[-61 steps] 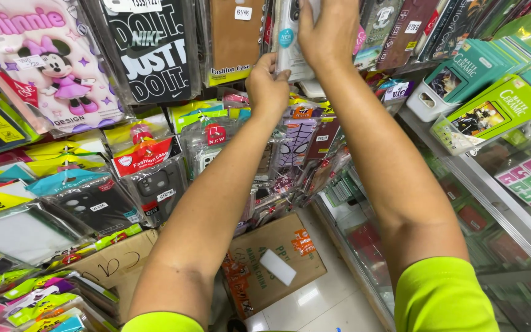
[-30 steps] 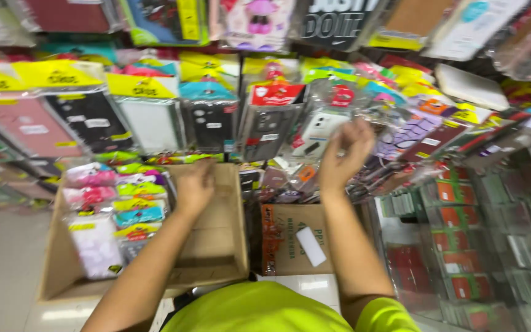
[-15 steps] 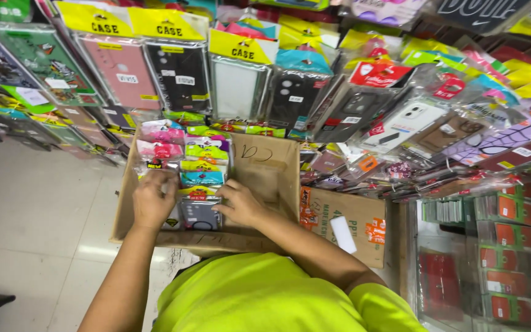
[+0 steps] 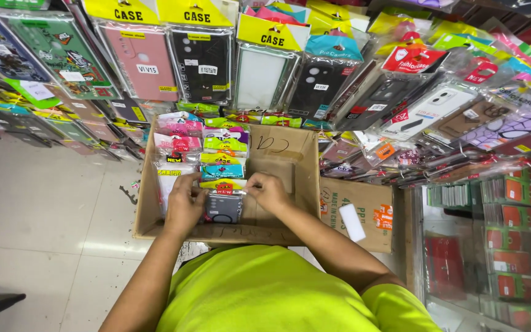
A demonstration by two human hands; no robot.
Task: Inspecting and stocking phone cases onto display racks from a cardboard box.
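An open cardboard box [image 4: 149, 209] stands on the floor in front of me, filled on its left side with a row of packaged phone cases [image 4: 216, 154]. My left hand [image 4: 184, 203] rests on the near end of that row. My right hand [image 4: 270, 190] pinches the top edge of the nearest packaged grey case [image 4: 224, 208], which stands upright in the box. Both arms reach down over my yellow-green shirt.
Hanging phone cases in clear packets with yellow headers [image 4: 198, 55] fill the wall rack above the box. A second cardboard box [image 4: 364, 215] sits to the right, beside a glass display cabinet [image 4: 493, 246]. Tiled floor [image 4: 38, 209] lies to the left.
Both hands came down from the upper rack into the box. Since half a second ago the right hand has shifted onto the top of the grey packet.
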